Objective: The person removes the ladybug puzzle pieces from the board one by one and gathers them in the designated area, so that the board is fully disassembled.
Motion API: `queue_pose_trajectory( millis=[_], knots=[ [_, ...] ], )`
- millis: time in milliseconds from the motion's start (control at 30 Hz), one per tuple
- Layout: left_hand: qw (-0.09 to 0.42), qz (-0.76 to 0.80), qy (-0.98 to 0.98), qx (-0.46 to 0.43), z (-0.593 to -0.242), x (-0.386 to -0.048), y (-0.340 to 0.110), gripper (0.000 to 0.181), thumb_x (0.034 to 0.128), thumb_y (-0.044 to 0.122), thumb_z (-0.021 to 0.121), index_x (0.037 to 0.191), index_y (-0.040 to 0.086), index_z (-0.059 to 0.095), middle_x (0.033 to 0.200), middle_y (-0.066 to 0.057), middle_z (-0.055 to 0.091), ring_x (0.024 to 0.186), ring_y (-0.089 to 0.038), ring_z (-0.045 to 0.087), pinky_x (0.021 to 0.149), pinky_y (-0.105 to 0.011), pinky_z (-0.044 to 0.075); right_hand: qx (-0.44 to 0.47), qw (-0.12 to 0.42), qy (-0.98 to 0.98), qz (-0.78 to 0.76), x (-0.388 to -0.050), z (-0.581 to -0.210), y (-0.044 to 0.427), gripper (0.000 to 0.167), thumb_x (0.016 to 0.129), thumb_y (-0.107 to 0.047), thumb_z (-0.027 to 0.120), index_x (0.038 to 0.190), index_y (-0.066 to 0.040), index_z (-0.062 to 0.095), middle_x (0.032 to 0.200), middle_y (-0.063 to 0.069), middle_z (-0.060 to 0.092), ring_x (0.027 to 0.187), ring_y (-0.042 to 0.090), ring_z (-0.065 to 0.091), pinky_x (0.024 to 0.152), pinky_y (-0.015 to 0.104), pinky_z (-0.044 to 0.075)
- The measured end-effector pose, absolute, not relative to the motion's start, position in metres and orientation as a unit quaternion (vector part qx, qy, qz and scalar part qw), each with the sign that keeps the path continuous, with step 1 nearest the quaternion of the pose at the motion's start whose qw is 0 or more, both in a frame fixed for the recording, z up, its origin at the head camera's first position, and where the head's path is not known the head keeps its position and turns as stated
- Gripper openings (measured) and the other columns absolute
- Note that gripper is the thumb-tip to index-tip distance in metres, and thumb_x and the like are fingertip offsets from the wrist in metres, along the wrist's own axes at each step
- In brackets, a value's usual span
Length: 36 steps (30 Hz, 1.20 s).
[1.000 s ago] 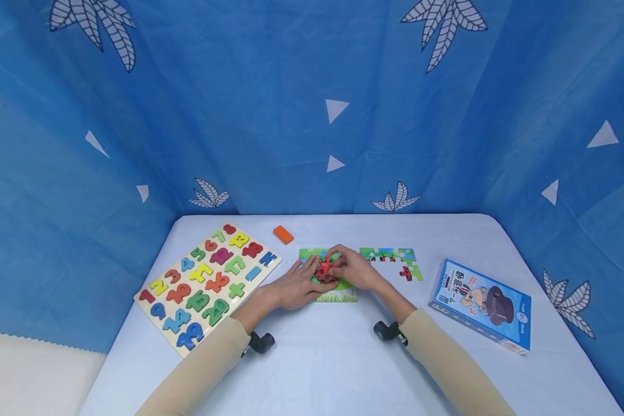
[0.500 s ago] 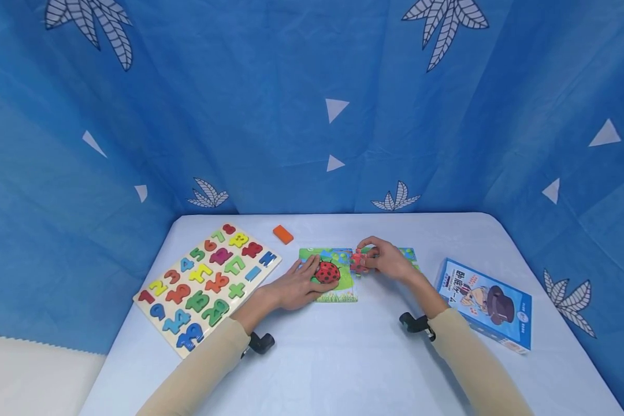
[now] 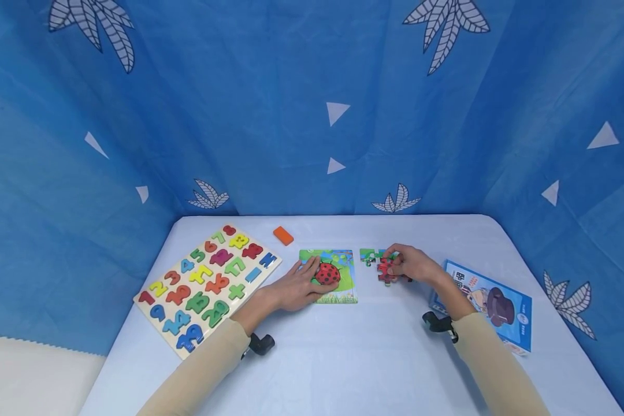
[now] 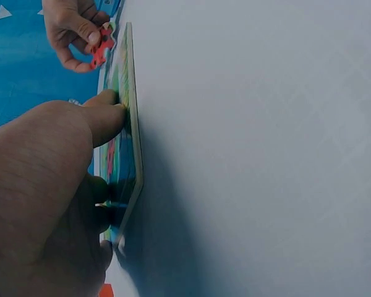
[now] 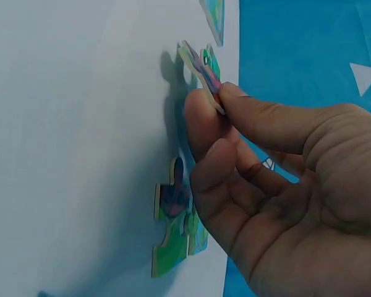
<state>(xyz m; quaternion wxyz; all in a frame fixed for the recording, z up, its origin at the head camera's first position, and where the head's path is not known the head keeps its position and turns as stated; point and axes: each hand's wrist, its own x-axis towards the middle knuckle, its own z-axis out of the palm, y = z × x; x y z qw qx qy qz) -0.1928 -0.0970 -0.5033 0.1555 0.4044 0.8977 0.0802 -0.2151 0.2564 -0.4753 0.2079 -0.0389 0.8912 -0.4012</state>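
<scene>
Head view: the left hand rests on the board, its fingers laid out loosely over the left part of the ladybug picture and curled round nothing. The left wrist view shows its thumb touching the board just inside the near edge. The board lies flat on the table, near the middle, with the ladybug's red back showing beside the fingers.

To the right of the board, the right hand pinches a red piece between thumb and forefinger, the gap between them no wider than the piece; its other fingers are bent. The right wrist view has this piece tilted, with a shadow on the table beside it. It seems to be off the tabletop, though the low angle makes that hard to judge. Loose pieces lie just beyond the board's right side, partly hidden by the right hand and the red piece.

Left of the board, the number board lies slantwise, filled with coloured figures. An orange block lies behind the left hand, near the far edge. A blue box lies at the right, partly covered by the right forearm. A blue curtain hangs behind the table.
</scene>
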Motion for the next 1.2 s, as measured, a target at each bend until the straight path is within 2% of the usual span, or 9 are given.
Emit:
queue_pose_trajectory(
  millis=[167, 500, 733, 1200],
  knots=[
    [0.157, 0.081, 0.898, 0.402, -0.5039, -0.1919, -0.0971, 0.046, 0.1091, 0.042, 0.036, 0.154, 0.051, 0.029, 0.168, -0.019, -0.004, 0.155, -0.034, -0.005, 0.124, -0.056, 0.005, -0.028, 0.202, 0.898, -0.39, -0.2136, -0.4773, 0.2619, 0.033, 0.095, -0.006, 0.067, 0.126, -0.007, 0.057, 0.094, 0.012, 0.059, 0.069, 0.023, 0.059, 0.06, 0.035, 0.049],
    [0.153, 0.078, 0.899, 0.403, -0.5035, -0.1919, -0.0967, 0.047, 0.1088, 0.043, 0.037, 0.154, 0.051, 0.028, 0.168, -0.019, -0.003, 0.155, -0.034, -0.004, 0.123, -0.056, 0.007, -0.028, 0.2, 0.913, -0.354, -0.2144, -0.4741, 0.2625, 0.034, 0.095, -0.01, 0.067, 0.127, -0.006, 0.057, 0.094, 0.01, 0.061, 0.071, 0.024, 0.059, 0.058, 0.032, 0.045],
    [0.15, 0.076, 0.899, 0.404, -0.5019, -0.1911, -0.0965, 0.046, 0.109, 0.042, 0.037, 0.154, 0.051, 0.029, 0.168, -0.02, -0.002, 0.155, -0.035, -0.003, 0.123, -0.057, 0.008, -0.016, 0.2, 0.925, -0.324, -0.2148, -0.4756, 0.2606, 0.025, 0.092, -0.012, 0.071, 0.115, -0.006, 0.063, 0.092, 0.009, 0.061, 0.069, 0.023, 0.056, 0.057, 0.03, 0.043],
    [0.146, 0.076, 0.898, 0.407, -0.5043, -0.1908, -0.0974, 0.046, 0.1089, 0.043, 0.037, 0.153, 0.051, 0.03, 0.168, -0.02, -0.002, 0.155, -0.036, -0.002, 0.123, -0.057, 0.008, 0.001, 0.203, 0.929, -0.31, -0.2112, -0.4756, 0.2595, 0.021, 0.091, -0.015, 0.072, 0.109, -0.007, 0.065, 0.086, 0.007, 0.063, 0.07, 0.022, 0.058, 0.062, 0.031, 0.045]
  ],
)
